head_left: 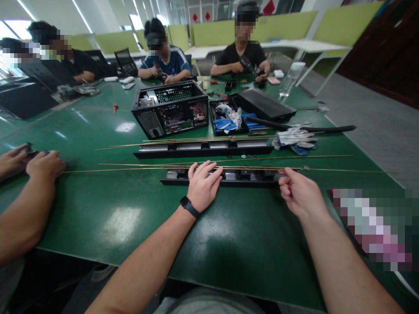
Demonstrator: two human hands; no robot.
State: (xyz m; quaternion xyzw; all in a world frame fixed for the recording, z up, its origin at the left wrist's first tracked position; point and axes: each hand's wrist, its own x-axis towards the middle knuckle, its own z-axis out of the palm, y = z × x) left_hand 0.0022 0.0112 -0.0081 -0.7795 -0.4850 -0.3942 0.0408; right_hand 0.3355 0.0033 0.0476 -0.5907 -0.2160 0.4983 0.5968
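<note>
A long black channel with a silvery inner strip lies in front of me on the green table. Thin brass-coloured rods run lengthwise over it and stick out past both ends. My left hand, wearing a black watch, rests over the channel's left half with fingers stretched and spread across the rods. At the channel's right end, my right hand has its fingers curled in, thumb and index finger pinched on a thin rod. A second black channel lies parallel just beyond, also with rods along it.
Beyond the channels are an opened computer case, a black tray of gloves, a black panel and a black tube. Loose gloves lie at right. A co-worker's hands are at left; other people sit opposite.
</note>
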